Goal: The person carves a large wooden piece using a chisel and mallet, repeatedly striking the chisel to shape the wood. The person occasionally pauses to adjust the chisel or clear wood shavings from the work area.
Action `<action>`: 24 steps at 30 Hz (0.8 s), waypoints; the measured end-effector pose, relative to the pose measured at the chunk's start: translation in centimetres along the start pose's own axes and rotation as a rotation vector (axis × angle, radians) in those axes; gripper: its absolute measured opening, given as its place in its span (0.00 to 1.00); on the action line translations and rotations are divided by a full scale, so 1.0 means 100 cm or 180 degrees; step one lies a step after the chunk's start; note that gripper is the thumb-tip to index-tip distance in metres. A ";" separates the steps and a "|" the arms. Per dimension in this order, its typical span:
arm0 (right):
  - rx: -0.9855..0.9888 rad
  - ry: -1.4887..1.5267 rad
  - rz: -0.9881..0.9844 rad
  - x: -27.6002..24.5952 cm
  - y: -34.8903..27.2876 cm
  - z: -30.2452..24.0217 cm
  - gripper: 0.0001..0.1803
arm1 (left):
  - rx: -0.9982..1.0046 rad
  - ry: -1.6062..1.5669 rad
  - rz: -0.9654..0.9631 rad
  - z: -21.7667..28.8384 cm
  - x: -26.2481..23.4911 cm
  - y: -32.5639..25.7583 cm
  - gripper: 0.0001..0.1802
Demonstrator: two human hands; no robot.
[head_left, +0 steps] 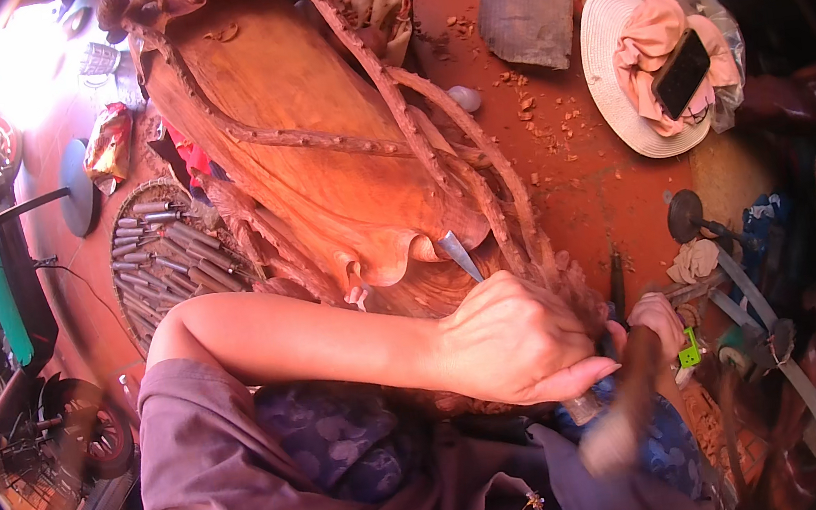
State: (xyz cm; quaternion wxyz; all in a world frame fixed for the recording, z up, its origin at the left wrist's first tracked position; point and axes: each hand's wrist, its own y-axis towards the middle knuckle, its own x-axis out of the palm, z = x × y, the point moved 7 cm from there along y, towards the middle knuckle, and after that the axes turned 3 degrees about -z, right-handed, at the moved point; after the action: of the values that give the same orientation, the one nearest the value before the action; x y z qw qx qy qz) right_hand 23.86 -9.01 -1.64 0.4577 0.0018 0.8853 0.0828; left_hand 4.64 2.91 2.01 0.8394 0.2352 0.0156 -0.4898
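My left hand [523, 338] is closed round a chisel [461, 257]. Its flat metal blade points up and away, over the near end of a large reddish-brown wood carving [299, 96]. The butt of the chisel's handle shows below my left thumb. My right hand [659, 319] grips a wooden mallet [633, 392], smeared by motion, its thick end close to the chisel's butt. The carving has a broad smooth hollow, wavy lips at the near end and knobbly carved branches running along and across it. My left forearm hides part of its near edge.
A round basket [118, 273] of several chisels lies left of the carving. Wood chips and a wooden board [529, 15] are on the red tile floor. A straw hat [610, 81] holds a phone [681, 75] on pink cloth. Metal stands [772, 314] crowd the right side.
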 end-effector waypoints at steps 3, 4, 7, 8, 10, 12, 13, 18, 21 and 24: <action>-0.0090 0.0248 0.0105 -0.006 -0.008 0.005 0.21 | -0.0003 0.0023 -0.0033 0.000 0.003 0.000 0.18; -0.0087 0.0281 0.0122 -0.005 -0.010 0.007 0.21 | -0.0023 0.0023 -0.0050 0.000 0.004 -0.001 0.18; -0.0020 0.0019 0.0014 0.003 -0.011 0.013 0.22 | 0.0021 0.0042 0.0086 -0.001 0.001 -0.001 0.19; 0.0008 -0.0091 -0.0065 0.002 -0.010 0.013 0.22 | 0.0024 0.0033 0.0098 -0.002 0.001 0.000 0.19; -0.0112 0.0133 0.0064 -0.002 -0.007 0.011 0.22 | 0.0019 0.0068 0.0084 -0.003 0.001 0.000 0.19; -0.0362 0.0516 0.0430 -0.005 0.003 0.005 0.22 | 0.0057 0.0116 0.0069 -0.003 0.002 0.000 0.19; -0.0309 0.0419 0.0564 0.001 0.000 0.010 0.21 | 0.0079 0.0137 0.0060 -0.003 0.002 0.000 0.19; 0.0713 0.0846 0.0543 0.013 -0.029 0.026 0.18 | 0.0055 0.0247 -0.0024 -0.005 0.003 -0.001 0.19; -0.0348 0.0407 0.0116 0.003 0.000 0.009 0.20 | 0.0015 0.0308 -0.0006 -0.004 0.002 -0.004 0.19; -0.0181 0.0035 -0.0007 0.004 -0.001 0.013 0.18 | 0.0028 0.0292 0.0047 -0.005 0.002 -0.002 0.19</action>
State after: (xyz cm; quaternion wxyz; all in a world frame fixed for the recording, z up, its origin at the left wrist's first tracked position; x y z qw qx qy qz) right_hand 24.70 -8.85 -2.72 0.4527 -0.0126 0.8851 0.1076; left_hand 4.70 2.85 1.44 0.8403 0.2613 0.0501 -0.4723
